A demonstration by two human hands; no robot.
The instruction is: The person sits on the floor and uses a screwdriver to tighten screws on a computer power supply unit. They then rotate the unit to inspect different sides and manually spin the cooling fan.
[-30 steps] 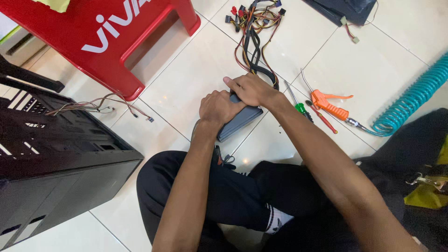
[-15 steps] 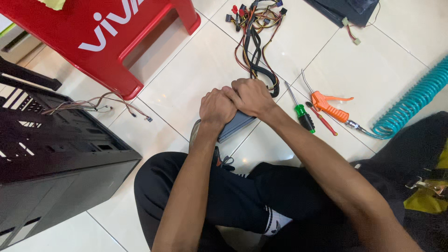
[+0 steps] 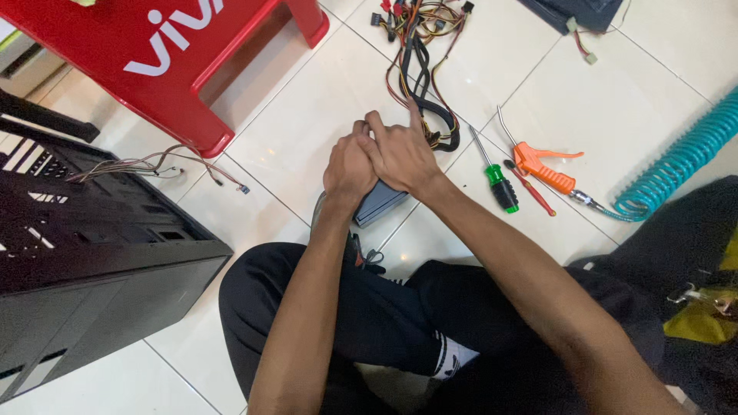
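My left hand (image 3: 347,167) and my right hand (image 3: 400,154) are pressed together over a grey power supply box (image 3: 379,204) that rests on the white tiled floor between my crossed legs. Both hands grip its top edge, and most of the box is hidden beneath them. A bundle of black, red and yellow cables (image 3: 419,69) runs from the box away from me, toward the top of the view.
A black computer case (image 3: 84,246) lies at the left with loose thin wires (image 3: 154,165). A red plastic stool (image 3: 161,61) stands behind it. Right of my hands lie a green-handled screwdriver (image 3: 496,180), a red screwdriver (image 3: 529,188), an orange air blow gun (image 3: 546,170) and a teal coiled hose (image 3: 680,161).
My two hands have drawn closer together on top of the box, and the view has shifted slightly toward the floor in front of me.
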